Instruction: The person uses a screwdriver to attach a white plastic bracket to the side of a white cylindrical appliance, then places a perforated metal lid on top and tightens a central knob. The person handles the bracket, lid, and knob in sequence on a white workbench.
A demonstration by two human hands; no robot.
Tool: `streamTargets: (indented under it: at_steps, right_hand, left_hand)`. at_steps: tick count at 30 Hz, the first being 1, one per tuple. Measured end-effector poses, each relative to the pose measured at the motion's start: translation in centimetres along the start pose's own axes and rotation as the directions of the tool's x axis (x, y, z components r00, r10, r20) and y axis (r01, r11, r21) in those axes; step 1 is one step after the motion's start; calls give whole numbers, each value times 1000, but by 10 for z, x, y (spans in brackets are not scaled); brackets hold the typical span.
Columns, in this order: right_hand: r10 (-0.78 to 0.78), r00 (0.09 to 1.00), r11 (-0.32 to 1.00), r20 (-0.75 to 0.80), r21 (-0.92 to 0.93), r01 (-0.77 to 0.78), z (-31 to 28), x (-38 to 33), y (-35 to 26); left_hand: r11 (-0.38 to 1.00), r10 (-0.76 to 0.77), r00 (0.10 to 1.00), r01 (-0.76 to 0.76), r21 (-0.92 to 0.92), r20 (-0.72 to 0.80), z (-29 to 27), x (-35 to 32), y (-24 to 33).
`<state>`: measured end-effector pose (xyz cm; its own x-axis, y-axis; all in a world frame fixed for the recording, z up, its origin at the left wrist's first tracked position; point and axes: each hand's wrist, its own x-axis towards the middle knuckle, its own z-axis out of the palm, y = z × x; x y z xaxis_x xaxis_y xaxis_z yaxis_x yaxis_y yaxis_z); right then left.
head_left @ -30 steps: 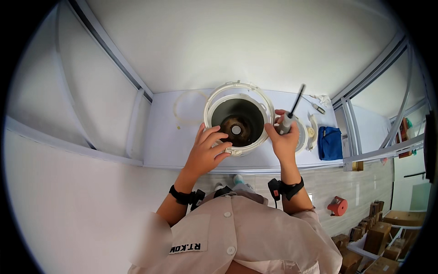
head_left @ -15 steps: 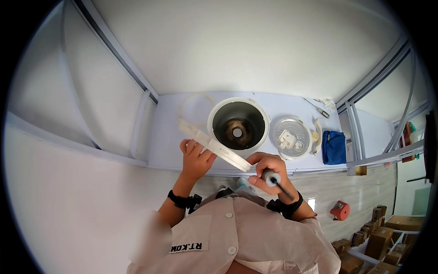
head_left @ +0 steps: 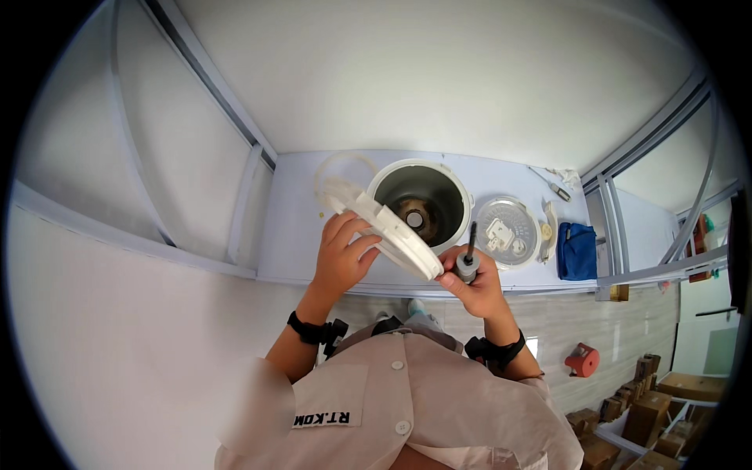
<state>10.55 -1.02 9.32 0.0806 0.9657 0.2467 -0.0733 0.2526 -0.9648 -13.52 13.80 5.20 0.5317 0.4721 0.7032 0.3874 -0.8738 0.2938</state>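
My left hand [head_left: 342, 254] grips the near left side of a white plastic rice cooker lid [head_left: 403, 239], which is held tilted above the table's front edge. At the lid's right end, my right hand [head_left: 476, 286] is closed round a screwdriver [head_left: 468, 266] with a grey handle, and its fingers touch the lid's rim. The dark shaft points up and away from me. Just behind the lid stands the rice cooker body [head_left: 448, 182], open at the top, with a brown-stained bottom inside. The lid hides part of the body's near left rim.
Right of the cooker lies a round clear cover [head_left: 513, 211] with white parts on it. Beyond are a curved off-white piece [head_left: 550, 235], a folded blue cloth [head_left: 577, 251] and a thin tool with a dark handle [head_left: 559, 191]. A pale ring [head_left: 345, 155] lies at the back left.
The screwdriver has swung from pointing down towards me to pointing up and away. My right hand has turned and risen slightly, and the lid has shifted a little right with a changed tilt.
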Motion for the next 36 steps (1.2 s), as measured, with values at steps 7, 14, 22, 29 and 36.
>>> streamTargets:
  at_steps: [7,14,22,29,36]
  right_hand:
    - [4,1000,1000,-1,-24,-4,4,-3,5]
    - [25,999,997,42,74,-28,-2,-1,23]
    - [168,985,982,-40,-86,-171,-6,9,13]
    - [-45,998,958,46,-281,56,-2,37,20]
    - [-49,997,959,55,-277,63,-3,44,32]
  left_hand:
    - [992,-4,989,-14,-123,-148,-15,6,10]
    - [706,-604,755,361,-609,-253,30,-15,-2]
    - [527,-624,781,409,-745,-13,37,-20,-1]
    - [531,-629,777,455,-715,27,35,-12,1]
    - [549,-626,779,481,-684,45,30,-7,5]
